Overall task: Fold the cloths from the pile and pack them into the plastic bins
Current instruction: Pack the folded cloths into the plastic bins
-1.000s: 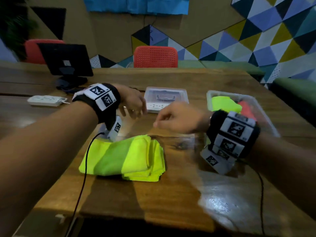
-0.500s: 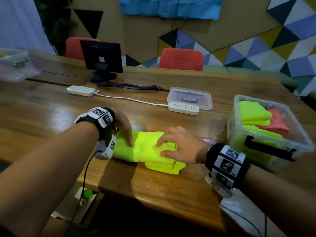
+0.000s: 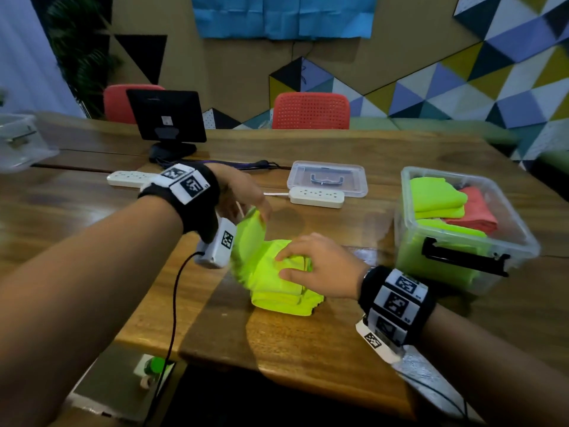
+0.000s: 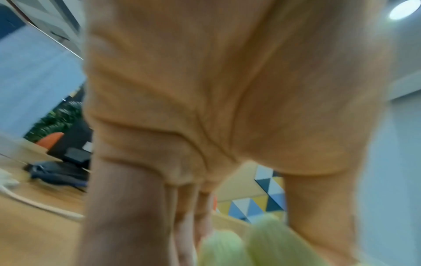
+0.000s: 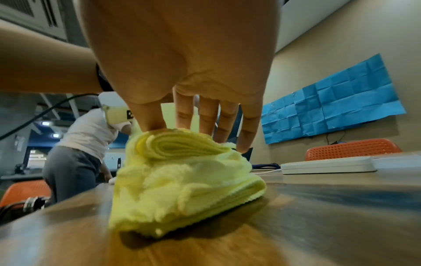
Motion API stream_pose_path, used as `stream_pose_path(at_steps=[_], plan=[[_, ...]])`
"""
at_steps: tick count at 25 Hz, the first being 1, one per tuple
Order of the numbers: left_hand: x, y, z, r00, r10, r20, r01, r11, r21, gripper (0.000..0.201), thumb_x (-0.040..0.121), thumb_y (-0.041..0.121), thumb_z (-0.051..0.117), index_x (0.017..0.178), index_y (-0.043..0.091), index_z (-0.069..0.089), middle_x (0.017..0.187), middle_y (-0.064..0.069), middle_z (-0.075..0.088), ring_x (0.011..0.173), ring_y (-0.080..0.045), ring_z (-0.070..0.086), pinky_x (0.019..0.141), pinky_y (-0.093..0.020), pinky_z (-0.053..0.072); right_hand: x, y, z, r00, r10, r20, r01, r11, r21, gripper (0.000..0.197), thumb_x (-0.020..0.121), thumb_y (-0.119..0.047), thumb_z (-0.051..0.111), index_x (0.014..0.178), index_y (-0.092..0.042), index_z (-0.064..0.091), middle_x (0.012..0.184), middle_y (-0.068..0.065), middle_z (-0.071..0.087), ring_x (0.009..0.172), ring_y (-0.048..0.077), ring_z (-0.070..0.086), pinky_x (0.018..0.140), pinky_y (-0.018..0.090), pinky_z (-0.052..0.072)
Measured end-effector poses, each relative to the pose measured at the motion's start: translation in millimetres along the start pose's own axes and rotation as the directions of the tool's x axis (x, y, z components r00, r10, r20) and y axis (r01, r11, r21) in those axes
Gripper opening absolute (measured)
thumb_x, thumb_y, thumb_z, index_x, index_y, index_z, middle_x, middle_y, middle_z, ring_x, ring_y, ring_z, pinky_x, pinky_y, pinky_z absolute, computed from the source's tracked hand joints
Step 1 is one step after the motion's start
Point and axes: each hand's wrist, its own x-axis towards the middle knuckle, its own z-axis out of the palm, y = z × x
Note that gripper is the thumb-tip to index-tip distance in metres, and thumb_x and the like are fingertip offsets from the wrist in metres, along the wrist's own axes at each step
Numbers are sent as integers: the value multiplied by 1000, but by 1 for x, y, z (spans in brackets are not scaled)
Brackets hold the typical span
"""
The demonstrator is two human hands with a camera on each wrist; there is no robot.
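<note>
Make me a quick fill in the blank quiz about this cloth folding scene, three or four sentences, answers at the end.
1. The left hand lifts one end of the ____-coloured cloth off the table.
2. The right hand presses the folded part down, with its fingers ____ rather than curled.
3. The plastic bin holds yellow-green cloths and one ____ cloth.
4. The bin's lid lies behind a white ____ strip.

Missing words: yellow-green; straight; red; power

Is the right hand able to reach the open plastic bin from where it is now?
Probably yes. The right hand presses on the yellow cloth, and the plastic bin stands open just to its right, with only bare table between them.
</note>
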Motion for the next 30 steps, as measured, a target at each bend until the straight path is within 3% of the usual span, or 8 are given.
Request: stream_pose_path(at_steps=[3,6,8,11,15,20,27,30], plan=[[3,12,21,999,28,-26,-30,996,-80,21,94,26,66,103,8,68,96,-15,64,64,-24,65,54,-29,57,-3,-11,-8,992,127,-17,-120,967,226,35,96,-39,55,127,-35,39,103,-8,72,85,18,66,79,42,54],[3,8,31,999,39,14,-33,956,-290,15,100,12,48,107,1,55,106,-23,64,78,-34,66,77,-46,62,-8,-17,-18,977,203,-60,-172,928,332,37,97,-31,46,129,-41,32,68,-3,63,64,20,58,67,40,49],[2,4,31,994,87,59,-60,930,-362,19,94,-7,48,111,2,51,109,-26,66,77,-35,70,82,-46,61,-10,-19,-22,964,259,-65,-218,903,369,24,101,-39,40,125,-42,41,78,-3,62,75,21,60,72,37,48],[5,-1,37,985,162,65,-135,942,-308,51,82,-21,61,120,9,46,94,-20,68,65,-26,69,58,-34,60,-9,-13,-21,948,307,-88,-281,933,225,33,98,-63,34,100,-37,54,100,-5,49,108,20,50,92,37,43],[11,-3,52,985,165,-47,-162,984,68,65,66,12,91,117,18,51,104,-5,58,82,-18,54,62,-29,47,-11,-4,-15,952,280,-124,-258,951,170,26,86,-53,62,102,-34,57,111,-8,44,117,16,44,98,38,43],[17,-15,62,996,-78,38,75,994,77,88,56,40,96,125,14,49,109,-9,64,102,-28,65,69,-37,61,-19,-1,-8,981,192,-28,-193,981,-32,42,81,-48,67,119,-40,52,120,-9,44,117,17,44,94,36,42],[15,-18,63,993,-29,113,27,999,24,72,61,47,93,116,12,61,102,-13,75,88,-29,75,67,-35,61,-19,-5,-10,955,292,39,-285,948,-140,44,80,-53,64,120,-41,47,122,-10,47,118,22,49,93,42,43],[8,-15,59,994,6,106,-6,1000,-8,68,65,31,93,118,19,52,106,-13,72,92,-31,73,70,-39,62,-21,-8,-14,949,314,39,-308,945,-109,44,80,-51,65,118,-42,48,118,-10,47,117,22,50,93,43,43]])
